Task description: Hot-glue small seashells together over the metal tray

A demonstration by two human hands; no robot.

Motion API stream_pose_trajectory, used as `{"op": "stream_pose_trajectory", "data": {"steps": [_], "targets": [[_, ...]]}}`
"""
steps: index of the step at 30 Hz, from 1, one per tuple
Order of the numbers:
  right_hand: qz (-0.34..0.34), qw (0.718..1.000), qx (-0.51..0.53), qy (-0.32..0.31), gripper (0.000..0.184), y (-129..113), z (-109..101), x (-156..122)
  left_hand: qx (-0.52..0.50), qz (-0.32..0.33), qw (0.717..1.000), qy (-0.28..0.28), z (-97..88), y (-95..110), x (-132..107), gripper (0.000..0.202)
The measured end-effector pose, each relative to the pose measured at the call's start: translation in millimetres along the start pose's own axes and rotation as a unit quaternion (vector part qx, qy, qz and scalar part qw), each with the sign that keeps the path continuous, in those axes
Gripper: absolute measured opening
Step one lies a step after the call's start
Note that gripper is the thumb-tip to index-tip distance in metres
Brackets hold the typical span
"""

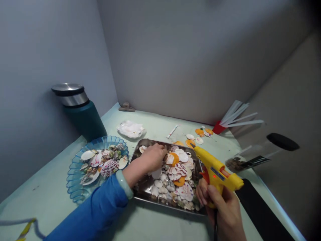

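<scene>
"How are the fingers?"
"Right fingers (202, 191) wrap the yellow glue gun (216, 169); left fingers (162, 151) reach into the metal tray (144, 185), tips hidden, pinch unclear."
"Progress?"
"Shells (177, 172) lie heaped in the tray, seemingly loose; any joined ones I can't make out."

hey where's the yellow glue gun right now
In the head view, the yellow glue gun is right of centre, held in the right grip, by the right edge of the metal tray.

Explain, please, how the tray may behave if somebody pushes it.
The tray would probably slide rather than tip, being low and broad. Its shells would likely shift, being unevenly piled. Its shiny metal looks stiff, so bending seems unlikely.
</scene>
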State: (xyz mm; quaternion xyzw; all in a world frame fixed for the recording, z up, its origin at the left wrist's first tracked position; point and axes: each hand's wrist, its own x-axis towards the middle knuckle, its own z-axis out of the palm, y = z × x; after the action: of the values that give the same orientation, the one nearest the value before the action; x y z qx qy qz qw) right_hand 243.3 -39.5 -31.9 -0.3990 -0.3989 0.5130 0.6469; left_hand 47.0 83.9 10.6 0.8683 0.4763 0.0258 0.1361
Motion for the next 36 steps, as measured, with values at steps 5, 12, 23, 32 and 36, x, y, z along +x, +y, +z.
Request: {"op": "stream_pose_trajectory", "data": {"steps": [5,12,23,32,36], "targets": [[0.005,1.0,0.001,-0.007,0.014,1.0,-0.4,-0.2,0.048,-0.004,0.998,-0.027,-6.6,-9.2,-4.0,0.027],[0.013,1.0,-0.01,-0.015,0.019,2.0,-2.9,0.6,0.041,0.01,0.999,-0.001,1.9,3.8,5.0,0.04],[0.017,1.0,-0.005,0.008,0.017,0.4,0.8,-0.3,0.043,-0.02,0.997,-0.063,-19.1,-11.4,-35.4,0.03],[0.022,1.0,-0.01,0.009,0.018,-1.7,4.1,-0.3,0.006,0.049,0.995,-0.086,6.1,14.1,-19.2,0.068],[0.021,0.998,-0.052,-0.003,0.02,-2.8,2.5,-0.6,0.017,0.035,0.997,-0.073,12.0,11.4,-20.1,0.039]]}}
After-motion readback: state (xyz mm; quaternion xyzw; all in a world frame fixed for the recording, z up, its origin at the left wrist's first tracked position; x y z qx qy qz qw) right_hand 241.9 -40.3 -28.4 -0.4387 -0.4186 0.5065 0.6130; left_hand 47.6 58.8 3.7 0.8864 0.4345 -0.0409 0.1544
